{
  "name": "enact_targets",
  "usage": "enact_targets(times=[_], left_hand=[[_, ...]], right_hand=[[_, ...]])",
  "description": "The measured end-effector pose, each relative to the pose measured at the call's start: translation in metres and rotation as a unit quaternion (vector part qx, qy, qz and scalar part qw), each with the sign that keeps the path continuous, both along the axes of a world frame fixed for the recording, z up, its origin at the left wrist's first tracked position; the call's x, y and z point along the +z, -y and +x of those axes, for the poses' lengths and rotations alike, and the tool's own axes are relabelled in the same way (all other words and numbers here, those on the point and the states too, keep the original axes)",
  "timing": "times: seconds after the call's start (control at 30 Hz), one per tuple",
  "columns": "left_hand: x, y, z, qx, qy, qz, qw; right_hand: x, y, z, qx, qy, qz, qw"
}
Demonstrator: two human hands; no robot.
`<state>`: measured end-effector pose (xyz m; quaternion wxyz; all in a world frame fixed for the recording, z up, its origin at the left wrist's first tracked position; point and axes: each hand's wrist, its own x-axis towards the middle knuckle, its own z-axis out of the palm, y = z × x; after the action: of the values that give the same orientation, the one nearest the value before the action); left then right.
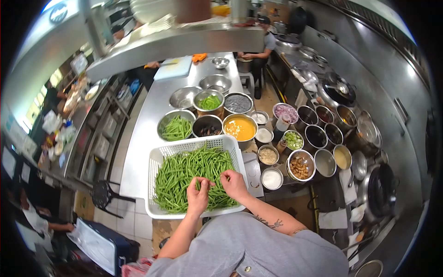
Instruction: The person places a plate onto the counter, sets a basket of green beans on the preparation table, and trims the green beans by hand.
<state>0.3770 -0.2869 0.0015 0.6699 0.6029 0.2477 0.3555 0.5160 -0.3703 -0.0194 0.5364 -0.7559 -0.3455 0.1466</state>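
Note:
A white perforated plastic basket (151, 184) full of green beans (180, 173) stands at the near end of the steel table, right in front of me. Above the beans, my left hand (197, 196) is closed, with a green bean showing between its fingers. My right hand (233, 185) is pinched just beside it, fingertips close to the left ones. Whatever the right fingers hold is too small to make out. Just beyond the basket sits a metal bowl of green bean pieces (177, 128), alongside a bowl of yellow liquid (240, 128) and one with dark contents (207, 126).
Several metal containers of sauces, chopped onion (285, 112) and fried pieces (301, 165) crowd the right side. A steel shelf (184, 41) spans overhead. At the far end, a person works by a cutting board (173, 68); another person (265, 51) sits nearby. A black chair (108, 198) stands left.

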Motion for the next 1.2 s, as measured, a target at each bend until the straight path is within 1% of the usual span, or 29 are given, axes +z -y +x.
enact_targets(times=[0.03,0.07,0.1,0.17,0.2,0.23,0.27,0.3,0.37,0.4,0.43,0.47,0.5,0.57,0.6,0.7,0.73,0.83,0.87,0.9,0.93,0.97,1.0,1.03,1.07,1.1,1.13,1.17,1.2], left_hand=[[0.001,0.002,-0.001,0.006,-0.004,0.007,1.000],[0.001,0.004,-0.004,0.012,-0.022,-0.042,0.999],[-0.001,0.006,-0.005,0.024,-0.029,-0.026,0.999],[0.003,0.006,-0.013,0.009,-0.047,-0.066,0.997],[-0.004,0.005,-0.012,0.009,-0.047,-0.102,0.994],[-0.016,0.004,-0.007,0.012,0.000,-0.124,0.992],[-0.026,0.001,-0.009,-0.003,-0.012,-0.148,0.989],[-0.022,0.002,-0.010,-0.019,-0.028,-0.169,0.985],[-0.009,0.006,-0.008,-0.063,-0.082,-0.124,0.987],[-0.005,0.004,-0.013,-0.079,-0.116,-0.096,0.985],[-0.007,0.004,-0.012,-0.080,-0.141,-0.108,0.981],[-0.007,0.004,-0.012,-0.087,-0.142,-0.081,0.983],[-0.007,0.004,-0.013,-0.095,-0.142,-0.055,0.984],[-0.014,0.000,-0.016,-0.107,-0.159,-0.046,0.980],[-0.010,-0.002,-0.018,-0.117,-0.172,-0.029,0.978],[-0.003,-0.002,-0.017,-0.125,-0.196,0.019,0.972],[-0.002,-0.002,-0.016,-0.131,-0.200,0.043,0.970],[0.004,-0.007,-0.016,-0.141,-0.214,0.099,0.961],[0.006,-0.013,-0.014,-0.137,-0.217,0.106,0.961],[0.009,-0.020,-0.012,-0.134,-0.220,0.112,0.960],[0.010,-0.031,-0.009,-0.102,-0.239,0.109,0.959],[0.000,-0.047,-0.003,-0.038,-0.214,0.151,0.964],[-0.009,-0.067,0.006,0.005,-0.215,0.044,0.976],[0.007,-0.085,0.015,0.007,-0.157,-0.139,0.978],[0.020,-0.106,0.025,0.027,-0.128,-0.186,0.974],[0.026,-0.138,0.034,-0.009,-0.075,-0.219,0.973],[0.023,-0.178,0.049,-0.055,-0.006,-0.275,0.960],[0.044,-0.200,0.059,-0.037,0.021,-0.326,0.945],[0.071,-0.207,0.068,0.027,0.018,-0.346,0.938]], right_hand=[[-0.003,0.000,0.002,-0.011,-0.006,0.004,1.000],[-0.010,0.000,0.010,-0.023,-0.010,0.025,0.999],[-0.013,0.000,0.020,-0.021,-0.030,0.020,0.999],[-0.017,0.001,0.040,-0.028,-0.066,0.013,0.997],[-0.023,0.004,0.046,0.004,-0.084,0.008,0.996],[-0.017,0.004,0.043,0.030,-0.095,0.023,0.995],[-0.012,0.007,0.039,0.053,-0.108,0.036,0.992],[-0.002,0.013,0.034,0.090,-0.131,0.018,0.987],[0.014,0.011,0.021,0.175,-0.188,-0.004,0.966],[0.010,0.009,0.017,0.198,-0.187,0.008,0.962],[0.002,0.008,0.011,0.223,-0.188,0.023,0.956],[-0.005,0.006,0.006,0.249,-0.190,0.037,0.949],[-0.010,0.004,0.003,0.256,-0.184,0.053,0.948],[-0.016,0.005,0.006,0.264,-0.167,0.084,0.946],[-0.014,0.007,0.006,0.261,-0.174,0.062,0.947],[-0.019,0.008,0.005,0.271,-0.141,0.051,0.951],[-0.015,0.011,0.005,0.285,-0.118,0.023,0.951],[-0.003,0.018,0.007,0.292,-0.269,-0.053,0.916],[-0.007,0.019,0.008,0.308,-0.314,-0.040,0.897],[-0.003,0.022,0.006,0.323,-0.332,-0.029,0.886],[0.005,0.026,0.003,0.339,-0.349,-0.018,0.874],[0.009,0.028,0.001,0.355,-0.365,-0.008,0.861],[0.000,0.029,0.002,0.351,-0.351,-0.015,0.868],[-0.001,0.029,0.001,0.320,-0.336,-0.010,0.886],[-0.003,0.029,0.000,0.288,-0.321,-0.006,0.902],[-0.003,0.029,0.000,0.255,-0.306,-0.001,0.917],[0.000,0.029,0.001,0.208,-0.291,-0.027,0.933],[-0.002,0.030,0.002,0.189,-0.300,-0.016,0.935],[-0.007,0.031,0.003,0.170,-0.310,-0.006,0.935]])
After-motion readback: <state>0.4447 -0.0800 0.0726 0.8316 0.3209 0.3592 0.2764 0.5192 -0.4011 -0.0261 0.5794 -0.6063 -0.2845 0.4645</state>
